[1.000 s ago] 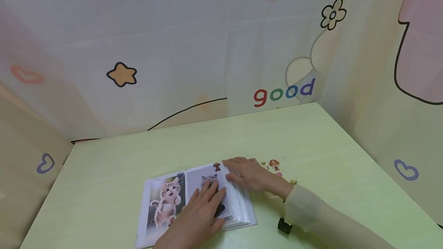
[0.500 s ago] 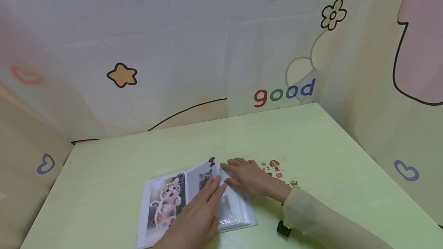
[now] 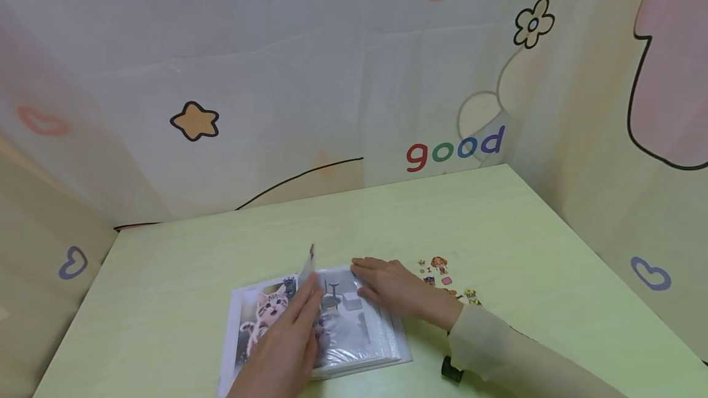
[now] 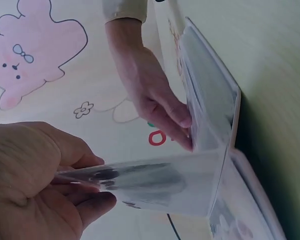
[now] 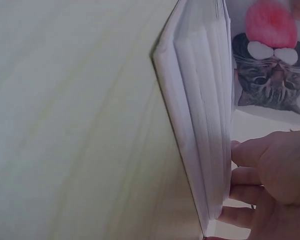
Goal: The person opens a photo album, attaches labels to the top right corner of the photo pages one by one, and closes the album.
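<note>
A: Where's the album (image 3: 387, 339)?
B: On the table (image 3: 525, 232), spread flat, near side. Kitten photo (image 3: 271, 306) on its left half, partly behind the left hand (image 3: 279, 339). Grey photo (image 3: 345, 303) under glossy film on the right half.
A: Left grip?
B: Pinching one page (image 4: 190, 195), thumb one side, fingers the other. Page stands roughly upright by the spine.
A: Right hand (image 3: 401, 290)?
B: Grip released. Fingertips touch the page stack (image 5: 205, 100) near the album's far right corner.
A: Other photos?
B: Cat photo (image 5: 270, 75) with a pink ball, upside down in the right wrist view, just beside the stack.
A: Rest of the table?
B: Stickers (image 3: 439, 265) beyond the right wrist, dog characters among them. Black object (image 3: 452, 369) by the right sleeve (image 3: 487, 336); can't tell what it is.
A: Backdrop?
B: Curtain (image 3: 249, 48), printed with star (image 3: 195, 121), flower (image 3: 525, 31) and "good" in coloured letters.
</note>
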Demonstrator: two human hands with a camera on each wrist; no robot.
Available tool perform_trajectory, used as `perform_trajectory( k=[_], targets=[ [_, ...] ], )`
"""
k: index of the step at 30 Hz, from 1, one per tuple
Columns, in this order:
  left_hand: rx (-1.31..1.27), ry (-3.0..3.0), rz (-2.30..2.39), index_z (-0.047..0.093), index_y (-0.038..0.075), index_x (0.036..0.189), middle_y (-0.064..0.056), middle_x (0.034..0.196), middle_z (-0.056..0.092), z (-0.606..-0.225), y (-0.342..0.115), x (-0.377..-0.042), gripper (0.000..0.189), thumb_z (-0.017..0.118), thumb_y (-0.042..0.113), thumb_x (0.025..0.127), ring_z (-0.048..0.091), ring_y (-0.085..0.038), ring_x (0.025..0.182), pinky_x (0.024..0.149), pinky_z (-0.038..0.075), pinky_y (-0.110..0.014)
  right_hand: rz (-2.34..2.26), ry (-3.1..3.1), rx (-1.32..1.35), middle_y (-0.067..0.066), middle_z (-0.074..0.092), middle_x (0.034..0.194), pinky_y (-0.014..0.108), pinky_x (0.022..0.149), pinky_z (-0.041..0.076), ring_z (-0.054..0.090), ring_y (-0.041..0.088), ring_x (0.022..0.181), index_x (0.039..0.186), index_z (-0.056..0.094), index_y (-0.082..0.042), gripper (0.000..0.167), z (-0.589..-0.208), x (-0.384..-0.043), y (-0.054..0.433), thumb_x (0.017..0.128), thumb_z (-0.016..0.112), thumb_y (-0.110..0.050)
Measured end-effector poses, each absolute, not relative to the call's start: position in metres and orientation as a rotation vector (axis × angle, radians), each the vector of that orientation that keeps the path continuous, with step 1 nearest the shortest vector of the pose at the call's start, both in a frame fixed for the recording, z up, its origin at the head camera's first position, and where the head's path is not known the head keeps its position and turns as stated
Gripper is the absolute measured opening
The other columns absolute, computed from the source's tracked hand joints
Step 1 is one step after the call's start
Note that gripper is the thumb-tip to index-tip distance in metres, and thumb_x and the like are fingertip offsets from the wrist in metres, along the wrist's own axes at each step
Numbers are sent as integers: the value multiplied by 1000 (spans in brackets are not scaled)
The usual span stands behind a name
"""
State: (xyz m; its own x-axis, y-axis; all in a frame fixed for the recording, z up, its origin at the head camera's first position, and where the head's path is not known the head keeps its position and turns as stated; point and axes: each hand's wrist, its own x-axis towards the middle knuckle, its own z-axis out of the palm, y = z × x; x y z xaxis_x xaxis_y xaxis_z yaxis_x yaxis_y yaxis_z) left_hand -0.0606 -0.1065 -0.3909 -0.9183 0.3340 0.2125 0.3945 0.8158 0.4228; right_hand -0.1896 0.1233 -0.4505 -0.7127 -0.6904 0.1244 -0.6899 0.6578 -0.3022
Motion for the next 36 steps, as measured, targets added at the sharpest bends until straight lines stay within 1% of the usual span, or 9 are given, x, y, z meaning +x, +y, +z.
perform_trajectory(
  k=[5, 8, 13, 20, 23, 27, 30, 33, 36],
  targets=[
    [-539, -2744, -689, 51, -5, 148, -13, 165, 36, -393, -122, -56, 62, 72, -5, 90, 69, -31, 113, 74, 60, -36, -492, 2849, -1151, 20, 49, 154, 57, 107, 45, 47, 37, 142, 146, 53, 5, 50, -450, -188, 123, 104, 62, -21],
    [-483, -2723, -667, 53, -6, 146, -15, 163, 37, -396, -131, -54, 62, 75, -5, 88, 69, -31, 112, 74, 60, -37, -490, 2835, -1127, 18, 48, 155, 57, 107, 45, 45, 36, 143, 148, 52, 3, 51, -449, -187, 123, 105, 61, -22],
    [-377, -2758, -649, 53, -7, 146, -18, 163, 37, -400, -145, -52, 65, 79, -1, 86, 63, -35, 124, 84, 59, -46, -485, 2823, -1112, 17, 47, 157, 58, 107, 44, 44, 35, 144, 149, 51, 2, 51, -448, -186, 123, 106, 60, -23],
    [-319, -2758, -579, 55, -11, 142, -24, 161, 37, -410, -162, -53, 67, 82, 2, 83, 65, -38, 121, 80, 60, -46, -470, 2834, -1121, 17, 45, 158, 56, 107, 43, 42, 34, 145, 151, 48, 3, 53, -450, -185, 124, 107, 57, -24],
    [-317, -2768, -548, 56, -14, 139, -28, 158, 39, -415, -168, -54, 66, 84, 2, 81, 62, -41, 124, 82, 59, -48, -467, 2833, -1119, 17, 45, 158, 56, 107, 43, 42, 34, 146, 152, 47, 3, 53, -450, -185, 124, 107, 57, -24],
    [-294, -2813, -528, 56, -16, 136, -32, 156, 39, -422, -175, -57, 66, 84, 3, 80, 50, -49, 135, 95, 53, -53, -463, 2831, -1108, 17, 44, 158, 56, 107, 43, 41, 33, 146, 152, 47, 3, 53, -450, -185, 124, 107, 57, -24],
    [-292, -2837, -508, 58, -18, 133, -37, 152, 41, -428, -179, -59, 62, 84, 2, 80, 42, -55, 138, 101, 47, -59, -457, 2832, -1098, 16, 44, 159, 56, 108, 43, 41, 33, 146, 152, 47, 2, 53, -450, -185, 124, 107, 56, -24],
    [-303, -2865, -484, 60, -20, 127, -42, 147, 43, -436, -183, -61, 59, 85, 1, 77, 39, -61, 136, 102, 45, -63, -447, 2836, -1098, 15, 44, 159, 56, 108, 43, 41, 32, 147, 153, 47, 1, 53, -451, -185, 124, 107, 56, -25],
    [-293, -2938, -481, 61, -20, 125, -44, 147, 40, -444, -186, -65, 58, 85, 3, 78, 37, -65, 135, 102, 44, -65, -442, 2842, -1103, 15, 44, 159, 56, 107, 43, 41, 32, 146, 153, 47, 1, 53, -451, -185, 124, 107, 56, -24]
  ],
)
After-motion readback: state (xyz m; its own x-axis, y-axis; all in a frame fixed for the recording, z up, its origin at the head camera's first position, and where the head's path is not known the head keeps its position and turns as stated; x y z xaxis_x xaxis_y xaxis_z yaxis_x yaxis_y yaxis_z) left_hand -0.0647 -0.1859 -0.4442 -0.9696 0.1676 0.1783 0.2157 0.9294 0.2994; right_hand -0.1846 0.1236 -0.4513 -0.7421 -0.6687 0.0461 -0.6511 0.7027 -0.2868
